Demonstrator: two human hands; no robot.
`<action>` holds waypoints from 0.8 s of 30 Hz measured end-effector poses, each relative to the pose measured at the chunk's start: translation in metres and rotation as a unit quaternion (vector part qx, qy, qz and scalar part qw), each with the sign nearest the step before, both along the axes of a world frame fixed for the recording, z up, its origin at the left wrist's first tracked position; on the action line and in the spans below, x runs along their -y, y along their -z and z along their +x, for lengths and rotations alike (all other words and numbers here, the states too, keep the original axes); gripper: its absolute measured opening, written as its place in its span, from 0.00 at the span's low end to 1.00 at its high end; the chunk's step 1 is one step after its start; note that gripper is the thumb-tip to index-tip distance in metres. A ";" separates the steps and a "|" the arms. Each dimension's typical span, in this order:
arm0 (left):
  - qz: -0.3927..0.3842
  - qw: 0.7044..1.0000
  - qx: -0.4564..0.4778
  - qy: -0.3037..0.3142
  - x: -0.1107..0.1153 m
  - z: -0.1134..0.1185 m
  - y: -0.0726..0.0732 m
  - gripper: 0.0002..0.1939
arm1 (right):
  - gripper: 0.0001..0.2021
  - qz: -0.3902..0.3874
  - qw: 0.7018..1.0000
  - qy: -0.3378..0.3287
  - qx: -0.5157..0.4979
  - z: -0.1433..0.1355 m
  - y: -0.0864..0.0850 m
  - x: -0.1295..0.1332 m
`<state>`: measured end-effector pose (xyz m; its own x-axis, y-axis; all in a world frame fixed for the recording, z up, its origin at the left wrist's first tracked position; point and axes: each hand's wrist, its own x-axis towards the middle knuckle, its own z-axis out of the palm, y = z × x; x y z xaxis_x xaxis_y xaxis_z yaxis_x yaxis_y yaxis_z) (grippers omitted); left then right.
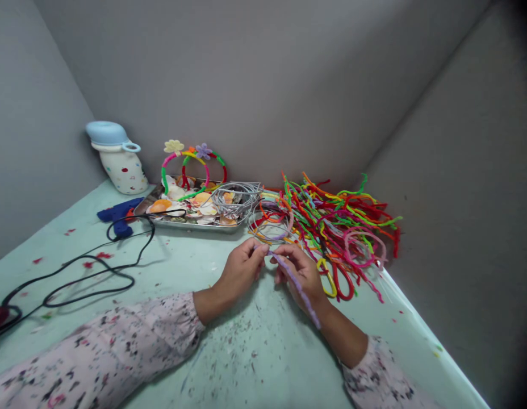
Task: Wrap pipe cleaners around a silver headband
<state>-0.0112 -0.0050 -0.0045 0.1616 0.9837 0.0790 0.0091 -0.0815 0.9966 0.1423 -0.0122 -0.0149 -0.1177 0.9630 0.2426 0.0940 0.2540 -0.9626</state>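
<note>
My left hand (245,265) pinches one end of a purple pipe cleaner (298,288) between thumb and fingers. Close beside it, my right hand (301,274) has its fingers curled at the same pipe cleaner, whose free length trails back over that hand toward the wrist. Just beyond my fingertips is a wire ring (255,232), partly covered in coloured pipe cleaner; whether my fingers touch it I cannot tell. Scissors with one yellow and one red handle (346,289) lie right of my right hand.
A metal tray (195,230) holds shells, a coil of grey wire (235,199) and two flower-topped rings (208,167). Tangled pipe cleaners (331,213) spread at right. Left stand a blue-lidded bottle (121,165), a blue glue gun (121,213) and its black cord (91,267).
</note>
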 end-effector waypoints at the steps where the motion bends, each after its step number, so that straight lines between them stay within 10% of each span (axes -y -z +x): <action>1: 0.007 1.000 -0.007 0.001 0.000 0.000 0.000 0.17 | 0.09 -0.016 1.000 -0.002 -0.026 -0.001 0.000 0.000; 24: 0.044 0.998 -0.051 -0.018 0.002 0.001 -0.002 0.14 | 0.11 -0.084 0.996 -0.012 0.003 0.002 -0.007 -0.006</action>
<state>-0.0104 -0.0073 -0.0028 0.1383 0.9788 0.1509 0.1141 -0.1671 0.9793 0.1445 -0.0060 -0.0081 -0.1420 0.9869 0.0771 0.0960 0.0912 -0.9912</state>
